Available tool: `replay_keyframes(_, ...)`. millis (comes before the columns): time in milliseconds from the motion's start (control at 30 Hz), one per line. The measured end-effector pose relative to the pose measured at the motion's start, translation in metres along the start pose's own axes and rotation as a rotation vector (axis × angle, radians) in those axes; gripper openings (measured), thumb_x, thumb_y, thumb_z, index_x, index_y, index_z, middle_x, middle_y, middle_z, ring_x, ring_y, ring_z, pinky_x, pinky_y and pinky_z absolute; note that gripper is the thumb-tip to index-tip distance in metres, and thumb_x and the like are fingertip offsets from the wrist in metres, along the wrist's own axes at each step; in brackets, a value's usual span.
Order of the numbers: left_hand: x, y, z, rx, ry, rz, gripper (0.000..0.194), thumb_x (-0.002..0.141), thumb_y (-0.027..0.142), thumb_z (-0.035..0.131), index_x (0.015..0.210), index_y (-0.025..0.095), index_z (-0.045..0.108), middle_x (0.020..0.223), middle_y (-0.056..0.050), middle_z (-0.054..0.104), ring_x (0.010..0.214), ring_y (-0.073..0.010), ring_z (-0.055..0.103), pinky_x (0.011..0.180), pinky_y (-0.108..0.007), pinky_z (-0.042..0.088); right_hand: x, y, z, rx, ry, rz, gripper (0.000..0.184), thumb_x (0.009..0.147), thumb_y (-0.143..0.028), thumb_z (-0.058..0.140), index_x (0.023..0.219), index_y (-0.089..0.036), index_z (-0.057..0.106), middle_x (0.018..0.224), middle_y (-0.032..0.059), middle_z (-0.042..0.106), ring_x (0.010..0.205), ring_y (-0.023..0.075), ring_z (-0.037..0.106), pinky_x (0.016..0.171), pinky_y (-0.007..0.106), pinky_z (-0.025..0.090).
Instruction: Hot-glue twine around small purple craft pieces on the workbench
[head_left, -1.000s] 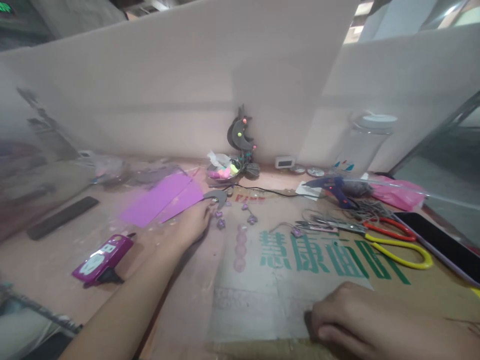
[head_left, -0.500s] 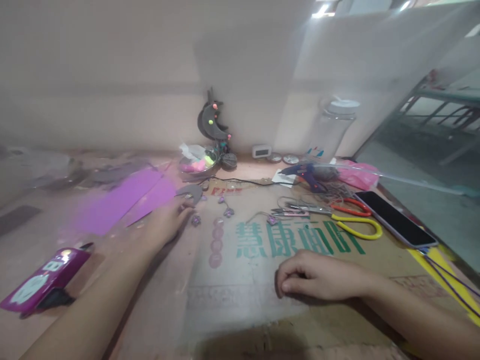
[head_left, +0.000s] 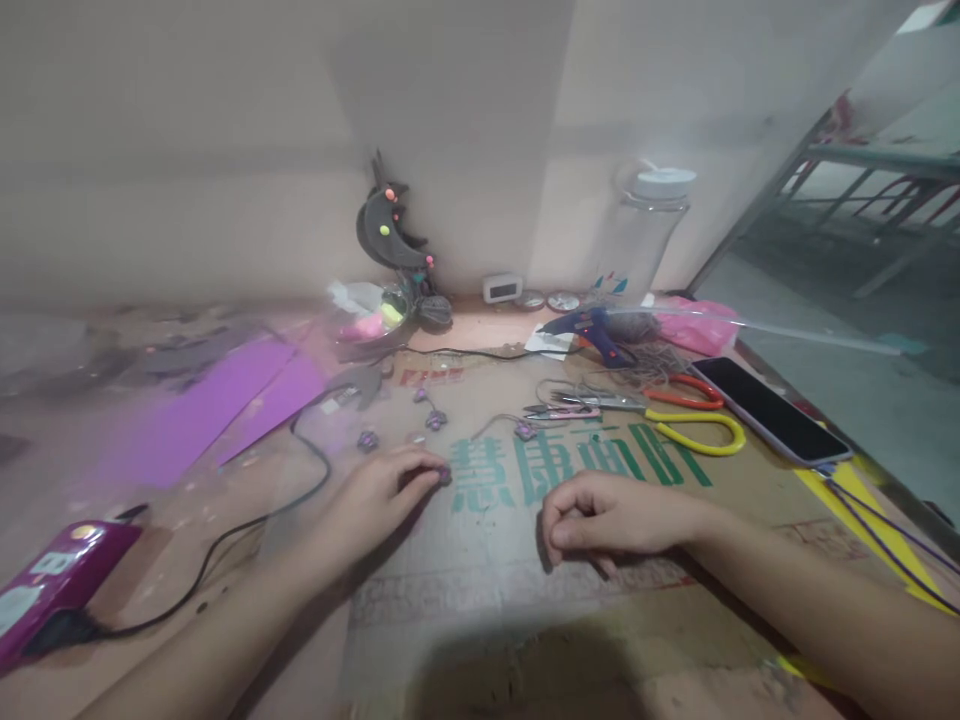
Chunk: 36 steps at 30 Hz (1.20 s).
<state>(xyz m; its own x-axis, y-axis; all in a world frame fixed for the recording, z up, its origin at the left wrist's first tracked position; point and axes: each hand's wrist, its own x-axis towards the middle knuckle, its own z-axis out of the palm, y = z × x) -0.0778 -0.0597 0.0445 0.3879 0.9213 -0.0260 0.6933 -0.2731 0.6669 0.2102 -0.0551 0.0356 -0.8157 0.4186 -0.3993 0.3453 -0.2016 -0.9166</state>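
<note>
My left hand (head_left: 390, 500) pinches a small purple-and-grey flower (head_left: 444, 476) between thumb and fingertips, low over the cardboard sheet (head_left: 480, 580). Beyond it lie several similar pieces, among them one little flower (head_left: 367, 441) and another on a thin stem (head_left: 436, 420). A further stemmed flower (head_left: 526, 430) is near the scissors. My right hand (head_left: 600, 520) rests on the cardboard with its fingers curled in, and nothing shows in it. A flat grey crescent piece (head_left: 358, 383) lies past my left hand.
Yellow-and-red-handled scissors (head_left: 694, 432), small snips (head_left: 562, 412), a blue glue gun (head_left: 596, 335) and a phone (head_left: 772, 410) lie to the right. Purple sheets (head_left: 217, 410) and a magenta power strip (head_left: 67, 580) with a black cord are left. A clear bottle (head_left: 641, 240) stands behind.
My left hand has come from the grey crescent piece rightward and nearer to me, and now holds a small flower. My right hand stays curled, its wrist slightly raised. The view has shifted.
</note>
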Motion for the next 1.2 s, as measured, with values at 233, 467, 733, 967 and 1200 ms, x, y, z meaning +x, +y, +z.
replay_keyframes(233, -0.002, -0.001, -0.008, -0.047, -0.014, -0.068, 0.026, 0.087, 0.041, 0.052, 0.083, 0.021, 0.069, 0.086, -0.002, 0.071, 0.082, -0.0205, 0.063, 0.074, -0.03, 0.046, 0.002, 0.002, 0.007, -0.018, 0.086, -0.038, 0.044, 0.082, -0.054, 0.059, 0.066, -0.015, 0.05, 0.053, -0.0049, 0.052, 0.039, 0.0048, 0.047, 0.04, 0.016, 0.033)
replay_keyframes(467, -0.005, 0.012, -0.014, -0.298, 0.126, -0.124, 0.024, 0.08, 0.038, 0.06, 0.069, 0.018, 0.066, 0.061, -0.002, 0.064, 0.056, -0.016, 0.058, 0.054, -0.026, 0.042, 0.019, 0.007, 0.009, -0.352, 0.759, -0.236, 0.028, 0.088, -0.04, 0.049, 0.072, -0.018, 0.054, 0.055, -0.0028, 0.054, 0.05, 0.0107, 0.05, 0.05, 0.022, 0.036)
replay_keyframes(733, -0.002, 0.02, -0.018, -0.589, 0.259, -0.165, 0.022, 0.069, 0.037, 0.074, 0.075, 0.019, 0.064, 0.061, -0.001, 0.064, 0.045, -0.0139, 0.055, 0.045, -0.026, 0.042, 0.025, 0.022, 0.004, -0.782, 1.024, -0.407, 0.023, 0.091, -0.034, 0.048, 0.079, -0.019, 0.061, 0.069, 0.0013, 0.062, 0.063, 0.0146, 0.055, 0.06, 0.025, 0.037)
replay_keyframes(967, 0.013, 0.044, -0.009, -0.825, 0.326, 0.024, 0.029, 0.065, 0.036, 0.08, 0.079, 0.016, 0.067, 0.075, -0.002, 0.064, 0.07, -0.0133, 0.061, 0.069, -0.027, 0.047, 0.021, 0.021, 0.01, -0.838, 1.11, -0.403, 0.019, 0.091, -0.035, 0.051, 0.087, -0.019, 0.059, 0.06, -0.0026, 0.056, 0.054, 0.0135, 0.049, 0.054, 0.023, 0.034)
replay_keyframes(1200, 0.023, 0.045, 0.018, -0.954, 0.105, 0.077, 0.044, 0.07, 0.033, 0.078, 0.109, 0.018, 0.068, 0.081, -0.001, 0.064, 0.073, -0.0109, 0.057, 0.077, -0.027, 0.044, 0.023, 0.023, 0.008, -0.905, 1.074, -0.448, 0.022, 0.095, -0.026, 0.042, 0.094, -0.02, 0.062, 0.088, 0.0058, 0.07, 0.08, 0.0187, 0.063, 0.071, 0.027, 0.044)
